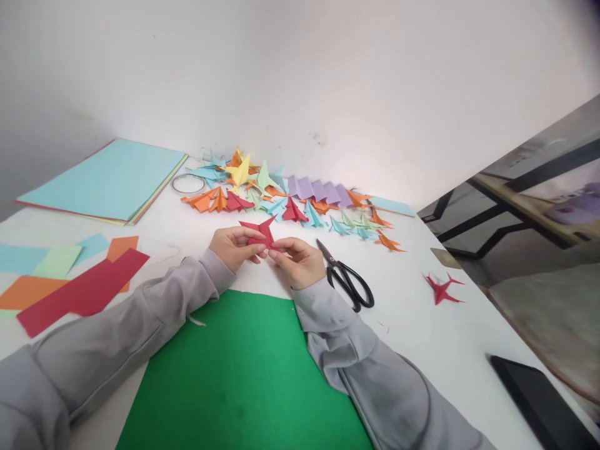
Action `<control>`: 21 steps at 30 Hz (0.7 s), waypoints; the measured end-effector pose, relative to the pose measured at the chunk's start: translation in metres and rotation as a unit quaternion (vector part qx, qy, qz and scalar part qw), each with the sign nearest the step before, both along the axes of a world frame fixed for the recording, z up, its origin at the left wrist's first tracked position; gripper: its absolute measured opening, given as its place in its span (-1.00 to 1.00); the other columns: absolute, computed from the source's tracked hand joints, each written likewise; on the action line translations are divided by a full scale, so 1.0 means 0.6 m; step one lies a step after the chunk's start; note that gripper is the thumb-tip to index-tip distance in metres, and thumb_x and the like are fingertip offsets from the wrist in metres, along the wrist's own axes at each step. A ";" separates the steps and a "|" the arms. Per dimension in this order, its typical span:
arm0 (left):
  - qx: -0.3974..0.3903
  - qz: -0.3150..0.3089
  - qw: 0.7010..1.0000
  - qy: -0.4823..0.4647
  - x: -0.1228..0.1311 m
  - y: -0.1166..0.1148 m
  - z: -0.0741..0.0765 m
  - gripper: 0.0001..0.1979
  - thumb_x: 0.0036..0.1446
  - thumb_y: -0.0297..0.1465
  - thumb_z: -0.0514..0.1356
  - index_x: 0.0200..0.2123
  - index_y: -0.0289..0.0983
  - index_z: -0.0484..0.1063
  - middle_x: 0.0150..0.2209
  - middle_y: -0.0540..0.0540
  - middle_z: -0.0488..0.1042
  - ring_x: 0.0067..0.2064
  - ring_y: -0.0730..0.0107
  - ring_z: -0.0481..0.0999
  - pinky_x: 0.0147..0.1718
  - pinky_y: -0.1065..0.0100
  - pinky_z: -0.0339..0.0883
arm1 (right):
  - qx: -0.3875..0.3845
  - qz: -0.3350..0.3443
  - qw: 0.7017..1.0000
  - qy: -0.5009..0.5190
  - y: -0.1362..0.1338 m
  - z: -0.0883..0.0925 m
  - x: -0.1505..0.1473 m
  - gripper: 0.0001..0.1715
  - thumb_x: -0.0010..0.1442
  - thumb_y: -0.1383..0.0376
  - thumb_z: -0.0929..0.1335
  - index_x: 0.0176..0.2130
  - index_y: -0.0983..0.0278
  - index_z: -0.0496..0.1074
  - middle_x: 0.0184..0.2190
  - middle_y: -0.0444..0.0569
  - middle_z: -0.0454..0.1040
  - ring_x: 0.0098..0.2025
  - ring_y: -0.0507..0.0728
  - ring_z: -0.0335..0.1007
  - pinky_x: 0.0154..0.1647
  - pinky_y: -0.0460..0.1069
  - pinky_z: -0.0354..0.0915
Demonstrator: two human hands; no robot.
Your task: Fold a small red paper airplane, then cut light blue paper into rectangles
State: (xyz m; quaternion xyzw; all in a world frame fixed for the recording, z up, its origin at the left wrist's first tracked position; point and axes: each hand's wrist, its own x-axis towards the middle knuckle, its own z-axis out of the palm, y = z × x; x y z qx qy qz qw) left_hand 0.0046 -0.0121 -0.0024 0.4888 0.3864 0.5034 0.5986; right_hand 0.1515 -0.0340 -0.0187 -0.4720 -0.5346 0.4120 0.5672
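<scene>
A small folded red paper figure (262, 230) with two pointed tips sticking up is held between my two hands, above the table. My left hand (235, 247) pinches its left side between thumb and fingers. On the lower right edge, my right hand (300, 259) grips it with thumb and fingertips. The fingers cover part of the folds. Below my wrists lies a green sheet (234, 369). Black-handled scissors (347, 275) rest just right of my right hand, blades pointing away.
Many folded paper figures (241, 172) crowd the back by the wall. Coloured sheets (107, 178) are stacked back left, with cut paper strips (84, 290) in front. A wire ring (188, 183) lies nearby. At right are a red folded figure (442, 289) and a black flat device (539, 400).
</scene>
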 end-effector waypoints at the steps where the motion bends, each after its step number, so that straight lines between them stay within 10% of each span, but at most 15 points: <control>1: -0.001 -0.002 1.000 -0.001 0.000 0.000 0.000 -0.76 -0.28 -0.45 0.36 -0.44 -0.39 0.46 -0.64 -0.03 0.50 -0.57 0.42 0.50 -0.59 0.42 0.42 | -0.002 -0.002 1.000 0.001 -0.001 0.001 0.000 -0.71 -0.18 0.16 0.49 -0.43 0.26 0.48 -0.49 -0.08 0.49 -0.50 0.05 0.39 -0.58 -0.07 0.36; 21: 0.018 0.005 1.000 0.015 0.003 -0.003 0.002 -0.72 -0.34 -0.49 0.37 -0.42 -0.39 0.49 -0.63 -0.01 0.48 -0.58 0.46 0.46 -0.60 0.42 0.43 | -0.011 -0.031 0.999 0.035 -0.003 0.013 -0.003 -0.71 -0.19 0.17 0.50 -0.50 0.30 0.42 -0.62 -0.14 0.46 -0.66 -0.01 0.33 -0.66 -0.08 0.37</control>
